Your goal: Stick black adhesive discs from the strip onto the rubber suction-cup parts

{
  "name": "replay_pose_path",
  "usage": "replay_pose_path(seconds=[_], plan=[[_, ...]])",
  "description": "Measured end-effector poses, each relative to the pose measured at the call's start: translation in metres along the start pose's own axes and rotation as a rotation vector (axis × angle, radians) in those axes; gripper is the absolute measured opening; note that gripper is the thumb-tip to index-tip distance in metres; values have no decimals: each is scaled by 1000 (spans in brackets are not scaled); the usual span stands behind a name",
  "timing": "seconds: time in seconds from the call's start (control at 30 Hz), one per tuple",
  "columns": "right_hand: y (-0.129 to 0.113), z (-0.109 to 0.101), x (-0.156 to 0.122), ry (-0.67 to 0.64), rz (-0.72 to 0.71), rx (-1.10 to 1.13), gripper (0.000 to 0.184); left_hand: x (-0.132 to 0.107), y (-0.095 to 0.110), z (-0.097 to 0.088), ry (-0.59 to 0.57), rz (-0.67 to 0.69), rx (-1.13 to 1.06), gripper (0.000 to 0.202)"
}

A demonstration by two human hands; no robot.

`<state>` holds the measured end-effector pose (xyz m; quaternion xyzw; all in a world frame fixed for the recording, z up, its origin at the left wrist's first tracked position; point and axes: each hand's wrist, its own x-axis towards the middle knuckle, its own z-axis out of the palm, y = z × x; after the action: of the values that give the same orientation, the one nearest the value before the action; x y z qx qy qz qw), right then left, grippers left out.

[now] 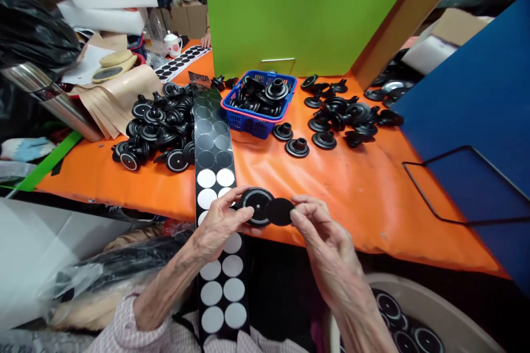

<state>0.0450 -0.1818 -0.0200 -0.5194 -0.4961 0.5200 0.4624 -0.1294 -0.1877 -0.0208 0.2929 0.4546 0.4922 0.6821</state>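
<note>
Black adhesive disc [280, 212] pinched tight by right hand [321, 234], edge against rim of black rubber suction cup [256, 205], cup gripped in curled fingers of left hand [219, 222], above orange tabletop [351, 204], beside strip of round stickers [206, 160].

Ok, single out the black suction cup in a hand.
The suction cup in the left hand, beside the black disc in the right hand; the others rest on the orange table, in the blue basket or tub.
</note>
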Motion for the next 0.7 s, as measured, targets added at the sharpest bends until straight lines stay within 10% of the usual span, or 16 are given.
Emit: replay_pose_path(seconds=[0.7], plan=[[17,30,-4,73,47,6,26,-4,-5,-4,-20,-44,-33,40]])
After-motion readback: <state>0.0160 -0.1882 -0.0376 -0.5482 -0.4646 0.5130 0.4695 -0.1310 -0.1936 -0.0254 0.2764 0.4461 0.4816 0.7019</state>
